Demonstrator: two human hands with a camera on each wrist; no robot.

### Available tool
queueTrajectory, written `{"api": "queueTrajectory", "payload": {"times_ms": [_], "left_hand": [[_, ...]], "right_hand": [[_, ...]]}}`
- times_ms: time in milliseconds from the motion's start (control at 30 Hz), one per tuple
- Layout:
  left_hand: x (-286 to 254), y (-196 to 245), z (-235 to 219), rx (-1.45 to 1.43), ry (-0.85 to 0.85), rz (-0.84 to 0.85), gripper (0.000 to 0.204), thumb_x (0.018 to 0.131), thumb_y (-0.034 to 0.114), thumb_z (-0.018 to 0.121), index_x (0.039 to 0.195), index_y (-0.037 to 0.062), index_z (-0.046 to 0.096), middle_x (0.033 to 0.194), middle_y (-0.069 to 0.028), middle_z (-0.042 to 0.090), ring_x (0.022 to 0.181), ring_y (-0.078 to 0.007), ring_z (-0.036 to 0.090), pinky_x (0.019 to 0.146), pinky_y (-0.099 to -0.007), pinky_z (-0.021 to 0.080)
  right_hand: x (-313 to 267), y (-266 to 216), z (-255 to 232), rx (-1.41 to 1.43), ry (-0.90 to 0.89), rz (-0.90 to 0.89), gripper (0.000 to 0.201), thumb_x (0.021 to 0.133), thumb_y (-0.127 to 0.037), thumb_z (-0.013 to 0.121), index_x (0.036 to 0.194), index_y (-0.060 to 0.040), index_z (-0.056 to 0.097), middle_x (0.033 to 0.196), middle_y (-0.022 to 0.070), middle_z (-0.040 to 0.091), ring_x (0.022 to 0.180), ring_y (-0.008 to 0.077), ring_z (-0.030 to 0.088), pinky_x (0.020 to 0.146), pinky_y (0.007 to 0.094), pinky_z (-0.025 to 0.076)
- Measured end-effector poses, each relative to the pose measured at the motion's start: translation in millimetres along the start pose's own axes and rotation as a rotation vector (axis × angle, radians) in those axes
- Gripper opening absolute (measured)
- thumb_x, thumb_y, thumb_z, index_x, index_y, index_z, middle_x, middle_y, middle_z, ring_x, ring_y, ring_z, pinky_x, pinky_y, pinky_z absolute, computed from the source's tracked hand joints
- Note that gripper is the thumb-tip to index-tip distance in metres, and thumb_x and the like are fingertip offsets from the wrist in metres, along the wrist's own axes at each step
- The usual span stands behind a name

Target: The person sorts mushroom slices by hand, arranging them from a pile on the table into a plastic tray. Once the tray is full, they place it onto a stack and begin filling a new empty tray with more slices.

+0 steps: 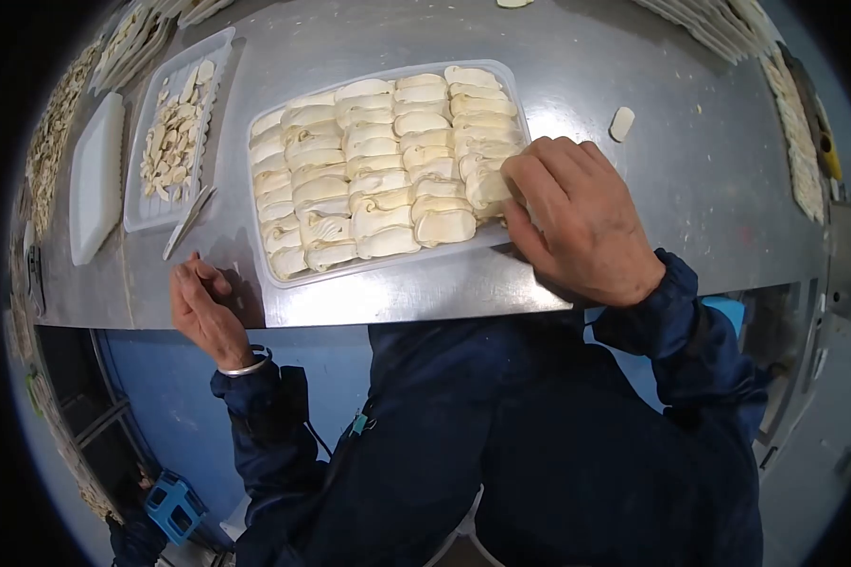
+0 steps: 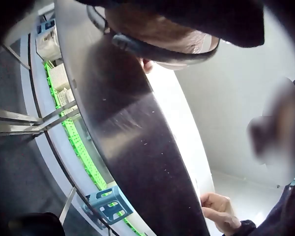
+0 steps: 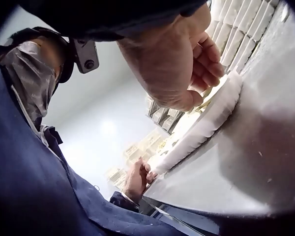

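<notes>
In the head view, the right hand [image 1: 586,222] pinched the end of a cream, elongated mushroom slice [image 1: 485,189] between thumb and fingers, at the right side of the translucent white plastic tray [image 1: 388,262]. The slice lay just left of that hand, its long axis slanting; the rowed slices ran mostly left to right. The left hand [image 1: 208,312], farther off at the lower left, hung loosely bent, holding nothing visible.

In the left wrist view, its fingers were mostly hidden at the top.

In the right wrist view, the right hand bent over the tray's rim, upper centre; its grip could not be told there.
</notes>
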State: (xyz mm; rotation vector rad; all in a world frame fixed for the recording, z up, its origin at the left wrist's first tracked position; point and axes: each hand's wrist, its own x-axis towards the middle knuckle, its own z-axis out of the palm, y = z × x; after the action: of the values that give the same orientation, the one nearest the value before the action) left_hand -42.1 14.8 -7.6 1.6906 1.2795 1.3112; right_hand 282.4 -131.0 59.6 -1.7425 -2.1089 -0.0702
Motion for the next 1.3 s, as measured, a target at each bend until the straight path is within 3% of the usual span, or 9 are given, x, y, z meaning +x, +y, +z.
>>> {"api": "queueTrajectory", "payload": {"times_ms": [333, 500, 600, 700, 800, 933, 1033, 1200, 1300], "left_hand": [[1, 0, 1, 0.002, 0.007, -0.009, 0.039, 0.104, 0.027, 0.038, 0.073, 0.0066, 0.046, 0.058, 0.0026, 0.039, 0.056, -0.0065, 0.035, 0.109, -0.0415, 0.033], [0, -1, 1, -0.022, 0.033, -0.075, 0.039, 0.104, 0.028, 0.039, 0.072, 0.0070, 0.046, 0.058, 0.0029, 0.038, 0.055, -0.0063, 0.033, 0.110, -0.0423, 0.033], [0, -1, 2, -0.021, 0.040, -0.075, 0.039, 0.104, 0.029, 0.040, 0.071, 0.0073, 0.045, 0.057, 0.0034, 0.037, 0.055, -0.0058, 0.032, 0.110, -0.0428, 0.033], [0, 0, 2, -0.018, 0.044, -0.091, 0.039, 0.104, 0.029, 0.040, 0.071, 0.0075, 0.044, 0.057, 0.0035, 0.036, 0.055, -0.0057, 0.032, 0.110, -0.0428, 0.033], [0, -3, 0, -0.031, 0.036, -0.088, 0.039, 0.104, 0.029, 0.040, 0.071, 0.0076, 0.044, 0.057, 0.0035, 0.036, 0.055, -0.0057, 0.031, 0.110, -0.0427, 0.033], [2, -3, -1, 0.006, 0.019, -0.065, 0.039, 0.104, 0.029, 0.039, 0.071, 0.0080, 0.043, 0.058, 0.0036, 0.035, 0.055, -0.0058, 0.030, 0.110, -0.0421, 0.032], [2, 0, 2, 0.028, 0.000, -0.008, 0.039, 0.104, 0.029, 0.038, 0.071, 0.0083, 0.042, 0.058, 0.0036, 0.034, 0.056, -0.0061, 0.030, 0.110, -0.0420, 0.033], [-1, 0, 2, -0.009, 0.049, -0.117, 0.039, 0.105, 0.028, 0.037, 0.071, 0.0079, 0.042, 0.058, 0.0035, 0.033, 0.056, -0.0062, 0.031, 0.109, -0.0423, 0.033], [0, 0, 2, 0.024, 0.021, -0.024, 0.040, 0.105, 0.028, 0.036, 0.072, 0.0074, 0.044, 0.058, 0.0033, 0.035, 0.056, -0.0062, 0.032, 0.108, -0.0421, 0.034]], "right_hand": [[2, 2, -4, -0.017, 0.010, 0.015, 0.023, 0.071, -0.004, 0.066, 0.090, -0.0006, 0.054, 0.084, 0.0124, 0.052, 0.077, 0.0264, 0.054, 0.070, 0.0363, 0.042], [-12, 53, -55, -0.078, 0.207, 0.301, 0.019, 0.078, -0.004, 0.061, 0.098, -0.0049, 0.060, 0.089, 0.0127, 0.059, 0.081, 0.0312, 0.060, 0.071, 0.0407, 0.047], [-38, 107, -66, -0.288, -0.063, 0.445, 0.022, 0.083, -0.003, 0.056, 0.104, -0.0054, 0.062, 0.087, 0.0125, 0.060, 0.078, 0.0317, 0.061, 0.071, 0.0418, 0.048], [-43, 112, -55, -0.105, -0.214, 0.415, 0.029, 0.084, -0.003, 0.053, 0.111, -0.0055, 0.063, 0.088, 0.0125, 0.059, 0.081, 0.0311, 0.060, 0.073, 0.0413, 0.048], [-38, 112, -44, -0.257, -0.153, 0.351, 0.033, 0.084, -0.003, 0.053, 0.115, -0.0065, 0.063, 0.088, 0.0123, 0.058, 0.083, 0.0307, 0.058, 0.075, 0.0403, 0.048], [-31, 125, -37, -0.289, -0.082, 0.176, 0.016, 0.082, -0.003, 0.057, 0.098, -0.0019, 0.061, 0.089, 0.0130, 0.056, 0.084, 0.0312, 0.056, 0.077, 0.0406, 0.047], [-29, 129, -38, -0.263, -0.141, 0.212, 0.007, 0.082, -0.004, 0.058, 0.087, 0.0003, 0.056, 0.086, 0.0137, 0.056, 0.082, 0.0318, 0.056, 0.075, 0.0418, 0.046], [-38, 129, -37, -0.238, -0.166, 0.305, 0.010, 0.081, -0.007, 0.060, 0.084, 0.0008, 0.054, 0.082, 0.0148, 0.056, 0.079, 0.0326, 0.055, 0.072, 0.0415, 0.044], [-39, 117, -31, -0.236, -0.075, 0.258, 0.012, 0.079, -0.008, 0.062, 0.084, -0.0001, 0.054, 0.080, 0.0145, 0.054, 0.078, 0.0328, 0.054, 0.070, 0.0413, 0.044]]}}
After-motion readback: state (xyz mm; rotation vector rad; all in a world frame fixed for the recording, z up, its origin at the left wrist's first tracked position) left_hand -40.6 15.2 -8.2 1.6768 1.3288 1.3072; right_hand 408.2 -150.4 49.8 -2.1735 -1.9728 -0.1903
